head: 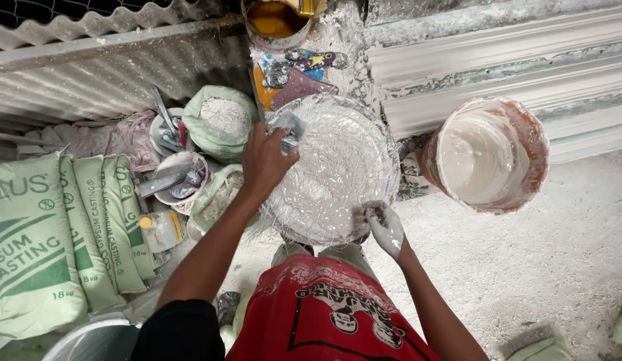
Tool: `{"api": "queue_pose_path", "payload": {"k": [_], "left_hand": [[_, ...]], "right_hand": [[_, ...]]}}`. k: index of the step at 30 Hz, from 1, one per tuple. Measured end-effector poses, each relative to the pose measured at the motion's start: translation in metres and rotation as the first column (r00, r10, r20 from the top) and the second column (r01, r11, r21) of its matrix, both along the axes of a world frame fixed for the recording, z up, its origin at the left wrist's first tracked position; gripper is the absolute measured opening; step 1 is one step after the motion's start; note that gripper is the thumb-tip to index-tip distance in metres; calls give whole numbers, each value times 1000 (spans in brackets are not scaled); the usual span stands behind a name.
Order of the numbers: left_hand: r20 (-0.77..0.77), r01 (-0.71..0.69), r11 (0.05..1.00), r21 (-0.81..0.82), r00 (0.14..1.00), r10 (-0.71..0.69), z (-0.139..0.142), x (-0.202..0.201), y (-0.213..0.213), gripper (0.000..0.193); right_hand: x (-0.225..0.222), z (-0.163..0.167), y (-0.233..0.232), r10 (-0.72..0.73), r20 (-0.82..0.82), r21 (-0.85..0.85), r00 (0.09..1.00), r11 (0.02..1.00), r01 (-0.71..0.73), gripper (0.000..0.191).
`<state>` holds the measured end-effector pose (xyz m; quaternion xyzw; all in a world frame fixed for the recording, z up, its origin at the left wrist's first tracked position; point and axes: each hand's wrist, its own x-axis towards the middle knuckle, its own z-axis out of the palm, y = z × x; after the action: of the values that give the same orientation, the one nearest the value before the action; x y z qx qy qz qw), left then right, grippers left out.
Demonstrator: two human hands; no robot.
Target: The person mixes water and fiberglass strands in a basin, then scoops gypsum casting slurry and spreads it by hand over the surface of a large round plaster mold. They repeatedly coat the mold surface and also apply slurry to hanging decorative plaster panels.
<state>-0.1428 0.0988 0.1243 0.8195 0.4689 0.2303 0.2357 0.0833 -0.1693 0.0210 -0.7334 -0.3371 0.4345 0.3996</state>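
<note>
A round white plaster casting, ringed with loose glassy fibres, lies in front of me. My left hand grips a flat metal scraper at the casting's upper left edge. My right hand, coated in white plaster, presses flat on the casting's lower right rim, fingers spread, holding nothing.
An orange bucket of white plaster slurry stands to the right. Green plaster sacks are stacked at left, beside open powder bags and bowls of tools. A can of yellow liquid and white cornice mouldings lie beyond.
</note>
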Motion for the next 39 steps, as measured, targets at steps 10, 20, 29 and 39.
{"api": "queue_pose_path", "payload": {"k": [10,20,29,39], "left_hand": [[647,365,537,-761,489,584,-52,171,88,39],[451,-94,545,-833,456,767,-69,324,177,31],[797,453,758,-469,588,141,-109,178,124,35],[100,-308,752,-583,891,443,-158,-95,-30,24]], "right_hand": [[22,3,11,-50,-29,94,998,994,52,24],[51,22,-9,-87,111,-91,990,991,97,23],[34,9,49,315,577,39,753,911,-411,43],[-48,-16,143,733,647,-501,209,615,-609,85]]}}
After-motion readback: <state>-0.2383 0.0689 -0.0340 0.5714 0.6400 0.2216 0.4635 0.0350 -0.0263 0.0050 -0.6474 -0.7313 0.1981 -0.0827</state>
